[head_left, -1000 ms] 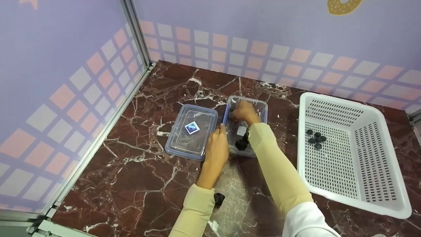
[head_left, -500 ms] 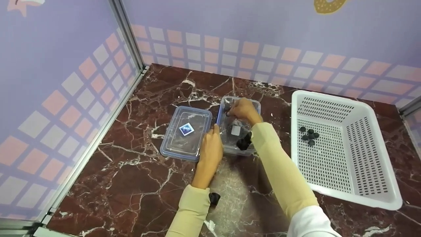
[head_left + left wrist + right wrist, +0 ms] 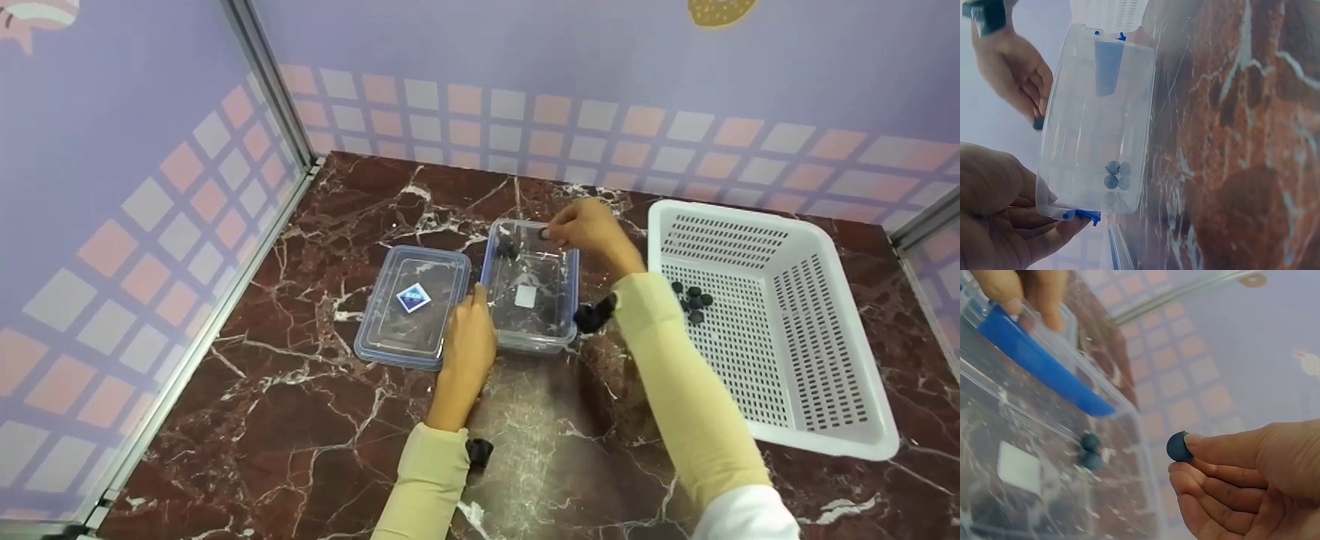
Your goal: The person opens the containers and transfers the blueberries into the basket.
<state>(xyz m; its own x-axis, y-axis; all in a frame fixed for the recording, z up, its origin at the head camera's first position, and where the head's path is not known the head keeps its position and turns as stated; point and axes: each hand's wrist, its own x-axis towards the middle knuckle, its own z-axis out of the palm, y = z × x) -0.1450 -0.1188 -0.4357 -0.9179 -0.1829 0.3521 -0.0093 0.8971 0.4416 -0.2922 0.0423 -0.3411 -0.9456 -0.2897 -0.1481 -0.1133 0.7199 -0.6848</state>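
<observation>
My right hand (image 3: pixel 592 229) pinches a dark blue, round blueberry (image 3: pixel 1178 448) between thumb and forefinger, above the far right rim of a clear plastic food box (image 3: pixel 534 339). The other fingers curl loosely below it in the right wrist view. With thumb and fingers my left hand (image 3: pixel 470 330) grips the box's left rim, at a blue clip (image 3: pixel 1087 215). Inside the box, several blueberries (image 3: pixel 508 249) lie together in the far left corner. A white square label (image 3: pixel 526 296) shows at the box's bottom.
A clear lid (image 3: pixel 405 330) with a blue edge and diamond sticker lies left of the box. To the right stands a white perforated basket (image 3: pixel 859 337) with several dark blueberries (image 3: pixel 695 302) in it. Patterned panels close off the back and left.
From inside the box, my right hand has risen and moved right past its rim, bringing a blueberry along. My left hand keeps its grip on the box. The head view has shifted slightly.
</observation>
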